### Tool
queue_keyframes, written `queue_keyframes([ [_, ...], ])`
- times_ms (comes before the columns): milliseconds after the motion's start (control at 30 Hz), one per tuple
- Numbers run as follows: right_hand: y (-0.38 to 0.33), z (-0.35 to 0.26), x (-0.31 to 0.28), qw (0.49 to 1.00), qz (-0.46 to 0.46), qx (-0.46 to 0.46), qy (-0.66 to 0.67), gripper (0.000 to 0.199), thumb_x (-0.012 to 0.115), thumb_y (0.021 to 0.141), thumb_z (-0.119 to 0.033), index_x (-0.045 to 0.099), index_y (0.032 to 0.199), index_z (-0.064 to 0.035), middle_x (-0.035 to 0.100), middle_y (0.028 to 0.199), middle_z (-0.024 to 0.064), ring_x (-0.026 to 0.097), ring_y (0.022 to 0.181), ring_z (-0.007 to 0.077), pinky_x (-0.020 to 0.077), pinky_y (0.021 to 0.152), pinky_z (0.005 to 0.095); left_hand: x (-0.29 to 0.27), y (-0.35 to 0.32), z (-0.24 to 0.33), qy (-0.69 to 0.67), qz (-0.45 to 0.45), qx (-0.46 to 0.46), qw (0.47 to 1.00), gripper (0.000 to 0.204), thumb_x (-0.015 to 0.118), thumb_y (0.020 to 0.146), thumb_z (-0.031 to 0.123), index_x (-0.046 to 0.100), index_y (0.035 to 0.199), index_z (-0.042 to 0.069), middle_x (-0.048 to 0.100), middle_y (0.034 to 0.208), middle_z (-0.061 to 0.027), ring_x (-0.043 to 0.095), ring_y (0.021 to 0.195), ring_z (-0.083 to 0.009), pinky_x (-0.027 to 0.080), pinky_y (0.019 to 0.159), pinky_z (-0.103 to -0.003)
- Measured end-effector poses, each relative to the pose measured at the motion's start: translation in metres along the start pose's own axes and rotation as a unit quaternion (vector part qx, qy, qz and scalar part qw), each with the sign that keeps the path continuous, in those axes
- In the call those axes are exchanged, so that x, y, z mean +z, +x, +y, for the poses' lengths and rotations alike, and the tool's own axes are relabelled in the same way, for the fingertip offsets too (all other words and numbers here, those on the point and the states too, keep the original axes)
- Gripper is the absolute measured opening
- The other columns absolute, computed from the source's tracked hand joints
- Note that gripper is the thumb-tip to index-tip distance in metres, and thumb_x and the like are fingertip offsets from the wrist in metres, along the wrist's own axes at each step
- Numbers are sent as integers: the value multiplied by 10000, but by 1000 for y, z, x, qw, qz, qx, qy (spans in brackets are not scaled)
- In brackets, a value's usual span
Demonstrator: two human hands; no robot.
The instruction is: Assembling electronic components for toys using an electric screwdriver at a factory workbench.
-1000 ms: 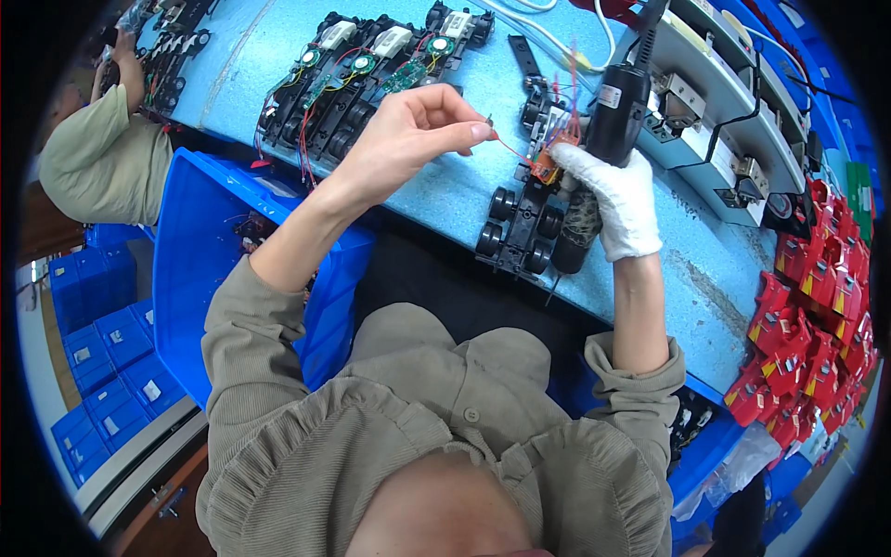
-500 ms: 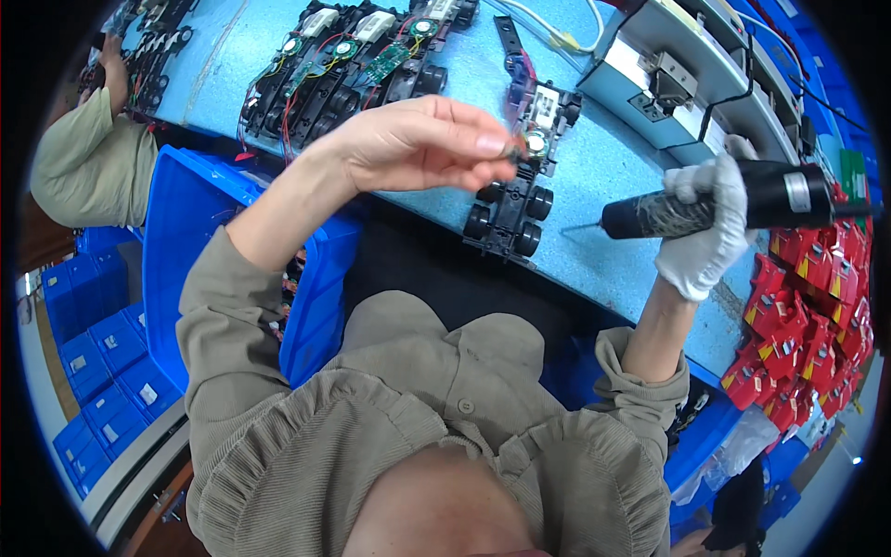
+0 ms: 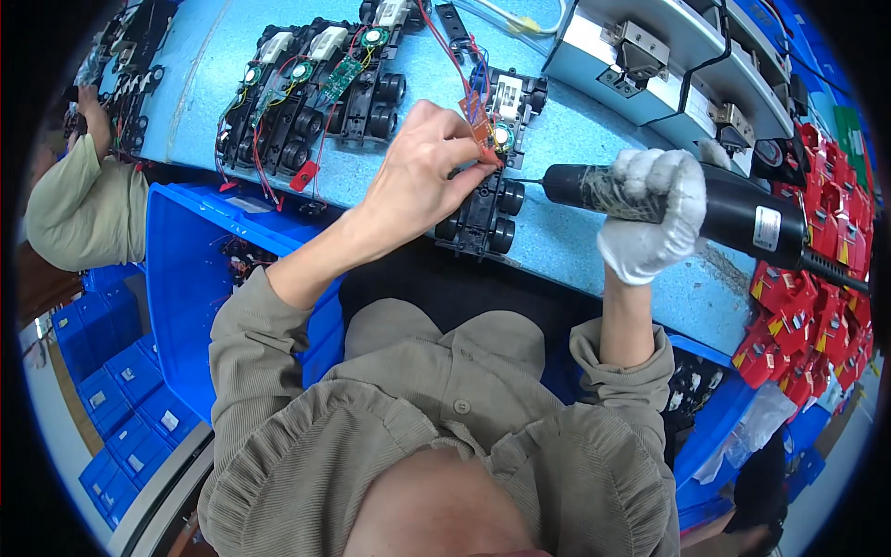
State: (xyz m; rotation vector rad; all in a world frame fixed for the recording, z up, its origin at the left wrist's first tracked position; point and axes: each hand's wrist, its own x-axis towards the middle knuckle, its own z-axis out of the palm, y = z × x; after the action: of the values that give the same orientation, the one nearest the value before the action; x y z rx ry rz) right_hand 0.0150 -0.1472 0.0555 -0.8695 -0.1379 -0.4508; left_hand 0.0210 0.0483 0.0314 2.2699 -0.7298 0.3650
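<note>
My bare left hand (image 3: 408, 176) pinches the lower end of a small orange circuit board (image 3: 476, 119) over a black toy vehicle chassis (image 3: 478, 215). Red wires run up from the board. The chassis has black wheels, a white motor block and a round speaker-like disc, and lies near the bench's front edge. In a white glove, my right hand (image 3: 654, 209) wraps round a black electric screwdriver (image 3: 756, 218). It is held almost level, the thin bit pointing left to the chassis just beside my left fingertips. Whether the bit touches a screw cannot be made out.
Several similar chassis (image 3: 320, 88) with green boards and loose wires stand at the back left. A grey metal fixture (image 3: 631, 56) is at the back right, red plastic shells (image 3: 798, 306) pile at the far right. A blue bin (image 3: 186, 306) stands left of my lap; another person (image 3: 83, 204) sits beyond.
My left hand has turned palm-down and brought the orange board down onto the chassis. My right hand has moved the screwdriver left, so its bit is now beside the chassis.
</note>
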Motion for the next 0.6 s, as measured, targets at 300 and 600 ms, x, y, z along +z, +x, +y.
queue_keyframes([
  [300,32,-58,-24,979,-44,-134,-150,218,444,829,-253,414,665,-114,301,535,-25,349,477,122,338,522,296,6,-19,2,-412,7,-375,830,300,644,744,-14,437,960,15,532,831,-37,522,768,-84,428,685,-233],
  [600,161,-117,-59,968,-140,-92,-188,168,497,768,-185,478,668,-51,357,528,0,386,479,127,375,537,311,29,-15,13,-471,-51,-360,804,309,639,733,-40,406,918,43,477,806,4,495,769,-61,418,692,-229],
])
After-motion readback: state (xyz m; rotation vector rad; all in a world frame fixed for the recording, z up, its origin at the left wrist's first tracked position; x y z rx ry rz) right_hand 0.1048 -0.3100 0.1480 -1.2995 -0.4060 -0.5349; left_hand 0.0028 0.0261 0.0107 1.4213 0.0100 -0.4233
